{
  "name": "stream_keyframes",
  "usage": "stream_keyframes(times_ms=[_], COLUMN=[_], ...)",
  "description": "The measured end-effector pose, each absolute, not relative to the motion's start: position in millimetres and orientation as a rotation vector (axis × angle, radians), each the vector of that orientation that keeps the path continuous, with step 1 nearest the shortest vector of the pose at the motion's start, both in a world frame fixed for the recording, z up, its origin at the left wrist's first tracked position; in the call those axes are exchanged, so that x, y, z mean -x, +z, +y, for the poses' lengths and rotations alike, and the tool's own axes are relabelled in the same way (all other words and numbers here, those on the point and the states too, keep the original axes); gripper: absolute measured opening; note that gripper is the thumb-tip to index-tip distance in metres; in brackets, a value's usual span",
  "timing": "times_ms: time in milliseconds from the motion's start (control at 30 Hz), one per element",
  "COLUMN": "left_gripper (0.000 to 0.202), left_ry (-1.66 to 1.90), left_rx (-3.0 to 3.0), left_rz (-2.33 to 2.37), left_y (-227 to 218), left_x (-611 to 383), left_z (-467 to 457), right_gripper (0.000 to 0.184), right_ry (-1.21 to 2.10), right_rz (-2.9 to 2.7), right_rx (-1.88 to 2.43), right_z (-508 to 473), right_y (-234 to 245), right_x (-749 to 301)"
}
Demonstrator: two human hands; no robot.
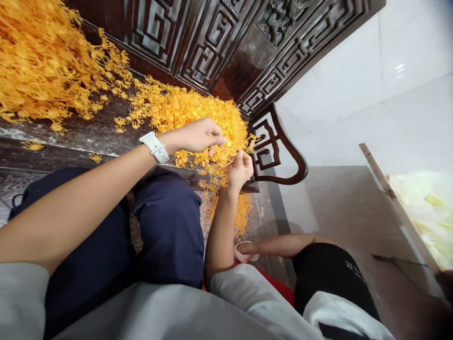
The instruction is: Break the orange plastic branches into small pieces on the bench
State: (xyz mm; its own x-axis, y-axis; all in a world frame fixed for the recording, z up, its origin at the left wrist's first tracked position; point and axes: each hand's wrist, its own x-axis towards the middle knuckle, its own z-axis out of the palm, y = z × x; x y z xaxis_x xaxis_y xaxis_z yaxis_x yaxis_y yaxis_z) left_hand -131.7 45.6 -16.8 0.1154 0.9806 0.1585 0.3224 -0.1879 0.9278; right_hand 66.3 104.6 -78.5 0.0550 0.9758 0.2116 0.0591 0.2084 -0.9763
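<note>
My left hand [202, 135], with a white watch [155, 146] on its wrist, hovers over or rests on a heap of small orange plastic pieces [198, 106]. Its fingers are curled together, and I cannot make out what they hold. Just in front, my right hand [241, 171] pinches an orange plastic piece between thumb and fingers at the heap's right end. Each piece has several thin curved prongs, like a spidery flower part. More of them dangle in a cluster between my hands, over the bench edge.
A larger orange pile [42, 61] lies at the left of the dark wooden bench [106, 134]. Behind stands its carved back [244, 71], with a curved armrest [297, 163] at the right. Pieces lie on the floor. Another person's bare leg [283, 245] is at lower right.
</note>
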Motion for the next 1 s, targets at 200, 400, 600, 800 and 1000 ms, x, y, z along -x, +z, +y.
stream_keyframes(times_ms=[200, 400, 600, 800, 1000], left_gripper=[0.030, 0.026, 0.026, 0.031, 0.035], left_ry=[1.193, 1.178, 1.169, 1.243, 1.280], left_rx=[-1.760, -1.977, -1.959, -1.735, -1.712], left_rz=[1.612, 1.755, 1.931, 2.050, 2.127], left_y=[-17, -11, -3, 3, 10], left_x=[129, 113, 127, 125, 125], left_z=[53, 45, 44, 43, 45], right_gripper=[0.019, 0.007, 0.006, 0.009, 0.010], right_ry=[1.108, 1.223, 1.208, 1.127, 1.009], right_rz=[-1.225, -1.195, -1.230, -1.315, -1.425], right_rx=[1.199, 1.207, 1.233, 1.180, 1.120], right_z=[136, 169, 183, 198, 221], right_y=[-103, -109, -99, -88, -80], right_x=[-64, -38, -16, -6, 16])
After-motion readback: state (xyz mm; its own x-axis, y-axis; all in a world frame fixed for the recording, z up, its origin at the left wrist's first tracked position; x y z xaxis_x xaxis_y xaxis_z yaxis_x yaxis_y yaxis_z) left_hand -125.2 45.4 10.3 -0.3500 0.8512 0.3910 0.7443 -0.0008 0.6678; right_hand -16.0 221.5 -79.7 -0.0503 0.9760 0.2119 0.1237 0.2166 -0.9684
